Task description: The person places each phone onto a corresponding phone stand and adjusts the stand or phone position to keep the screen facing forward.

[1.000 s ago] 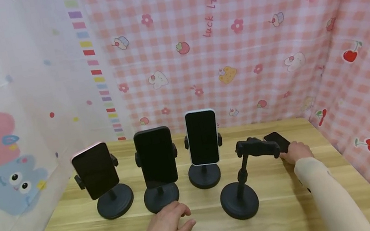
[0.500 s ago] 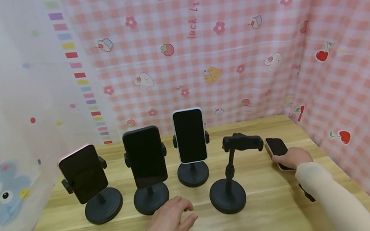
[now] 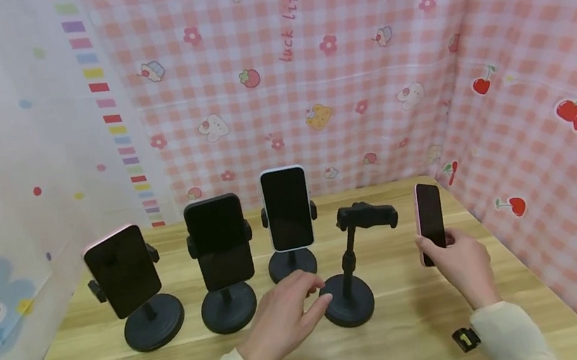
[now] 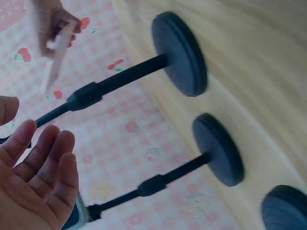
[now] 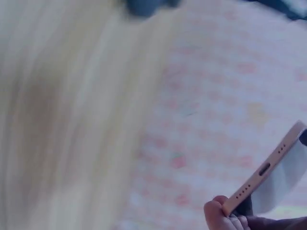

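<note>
My right hand (image 3: 462, 265) grips a pink-edged phone (image 3: 430, 216) by its lower part, thumb on the near side, and holds it upright with its dark screen facing me. In the right wrist view the phone's bottom edge (image 5: 264, 168) shows a charging port and speaker holes. To its left stands a black phone stand (image 3: 349, 301) whose clamp (image 3: 367, 216) has no phone in it. My left hand (image 3: 284, 319) hovers beside that stand's base, holding nothing. Its fingers are loosely bent in the left wrist view, with the stand's pole (image 4: 122, 80) behind them.
Three similar stands hold a pink-edged phone (image 3: 124, 272), a black phone (image 3: 220, 242) and a white-edged phone (image 3: 288, 209) to the left. Patterned cloth (image 3: 271, 80) walls the wooden table (image 3: 399, 347) at the back and sides.
My right hand has picked up the phone from the table and turned it upright. My left hand has moved right, towards the stand without a phone. The head view has shifted to the right.
</note>
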Demonstrator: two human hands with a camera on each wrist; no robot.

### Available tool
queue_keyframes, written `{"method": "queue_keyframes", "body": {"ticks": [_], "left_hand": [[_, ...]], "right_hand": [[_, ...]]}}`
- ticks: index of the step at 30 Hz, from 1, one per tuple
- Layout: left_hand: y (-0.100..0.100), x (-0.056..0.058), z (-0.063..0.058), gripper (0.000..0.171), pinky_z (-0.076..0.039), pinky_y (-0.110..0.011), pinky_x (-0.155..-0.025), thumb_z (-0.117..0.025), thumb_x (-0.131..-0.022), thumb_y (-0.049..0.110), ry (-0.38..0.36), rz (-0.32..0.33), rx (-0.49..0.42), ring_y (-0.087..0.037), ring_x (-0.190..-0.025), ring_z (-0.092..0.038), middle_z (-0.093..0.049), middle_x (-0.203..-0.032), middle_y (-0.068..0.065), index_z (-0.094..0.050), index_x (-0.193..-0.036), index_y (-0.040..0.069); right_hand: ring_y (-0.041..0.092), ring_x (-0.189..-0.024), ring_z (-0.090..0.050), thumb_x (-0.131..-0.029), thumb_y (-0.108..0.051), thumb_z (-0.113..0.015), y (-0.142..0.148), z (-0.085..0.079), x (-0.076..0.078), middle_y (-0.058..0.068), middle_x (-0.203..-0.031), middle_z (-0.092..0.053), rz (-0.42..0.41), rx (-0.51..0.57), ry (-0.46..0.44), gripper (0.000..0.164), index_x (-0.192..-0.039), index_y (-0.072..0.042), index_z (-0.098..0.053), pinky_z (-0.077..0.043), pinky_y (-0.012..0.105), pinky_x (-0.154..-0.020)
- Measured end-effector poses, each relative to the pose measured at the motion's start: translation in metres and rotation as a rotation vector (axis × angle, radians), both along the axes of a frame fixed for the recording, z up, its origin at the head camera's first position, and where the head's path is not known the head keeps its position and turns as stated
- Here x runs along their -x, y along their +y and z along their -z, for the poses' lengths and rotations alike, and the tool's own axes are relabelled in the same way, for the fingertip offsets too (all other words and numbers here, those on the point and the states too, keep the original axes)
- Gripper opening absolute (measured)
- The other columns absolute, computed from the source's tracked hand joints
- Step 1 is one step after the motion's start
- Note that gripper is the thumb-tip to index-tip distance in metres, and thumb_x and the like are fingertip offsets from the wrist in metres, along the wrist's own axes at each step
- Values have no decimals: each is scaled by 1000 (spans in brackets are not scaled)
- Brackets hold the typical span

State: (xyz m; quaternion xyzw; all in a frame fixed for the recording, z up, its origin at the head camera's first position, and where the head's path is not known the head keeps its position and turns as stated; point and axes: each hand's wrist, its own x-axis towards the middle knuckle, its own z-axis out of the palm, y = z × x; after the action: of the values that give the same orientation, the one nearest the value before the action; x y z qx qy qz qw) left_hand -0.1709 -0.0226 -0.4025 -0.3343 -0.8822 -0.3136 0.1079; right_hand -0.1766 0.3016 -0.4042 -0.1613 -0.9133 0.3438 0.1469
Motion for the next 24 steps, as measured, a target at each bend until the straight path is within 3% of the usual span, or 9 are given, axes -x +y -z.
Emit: {"method": "queue_keyframes", "body": {"ticks": [3, 7, 10, 13, 16, 20, 24], "left_hand": [[7, 2, -9, 21, -56, -33, -70, -62, -92, 32, 93, 20, -89, -10, -87, -59, -66, -97, 1, -65, -103, 15], [16, 2, -23, 22, -56, -35, -75, -63, -91, 25, 250, 46, -220, -11, -91, -57, -65, -100, -1, -63, -108, 11], [22, 2, -35, 28, -55, -36, -77, -63, -91, 23, 311, 26, -278, -13, -94, -56, -63, -106, -5, -59, -114, 8], [31, 3, -44, 37, -54, -39, -79, -63, -90, 24, 324, -15, -312, -17, -97, -54, -60, -111, -9, -55, -121, 5], [39, 5, -52, 42, -54, -40, -82, -63, -91, 26, 306, -40, -323, -19, -100, -54, -58, -114, -10, -51, -126, 5], [48, 10, -64, 42, -55, -39, -82, -63, -91, 26, 312, -26, -310, -19, -100, -56, -58, -115, -10, -50, -127, 7], [53, 17, -72, 33, -55, -38, -79, -65, -90, 21, 361, 20, -291, -18, -95, -58, -61, -107, -9, -57, -120, 9]], "right_hand": [[34, -93, -62, -83, -59, -60, -26, -17, -23, 24, -108, -67, 41, 50, 151, 69, -121, -1, -61, -50, 51, -76], [25, -90, -62, -80, -32, -74, -59, -37, -52, 16, -105, -64, 29, 116, 358, 55, -123, -1, -60, -54, 21, -72], [18, -89, -62, -75, -11, -78, -82, -49, -66, 13, -102, -62, -75, 194, 517, 53, -124, 0, -61, -49, 4, -68], [14, -90, -62, -69, 1, -80, -103, -55, -73, 12, -101, -61, -207, 251, 617, 60, -126, 3, -59, -52, 7, -71], [12, -93, -61, -66, 0, -83, -118, -53, -71, 12, -102, -61, -279, 262, 653, 65, -126, 5, -57, -55, 12, -74], [15, -94, -61, -66, -7, -85, -129, -48, -65, 12, -104, -60, -286, 266, 651, 68, -127, 3, -57, -57, 18, -74], [15, -92, -62, -68, -13, -85, -134, -45, -58, 12, -104, -61, -239, 245, 667, 67, -128, 0, -57, -59, 27, -72]]}}
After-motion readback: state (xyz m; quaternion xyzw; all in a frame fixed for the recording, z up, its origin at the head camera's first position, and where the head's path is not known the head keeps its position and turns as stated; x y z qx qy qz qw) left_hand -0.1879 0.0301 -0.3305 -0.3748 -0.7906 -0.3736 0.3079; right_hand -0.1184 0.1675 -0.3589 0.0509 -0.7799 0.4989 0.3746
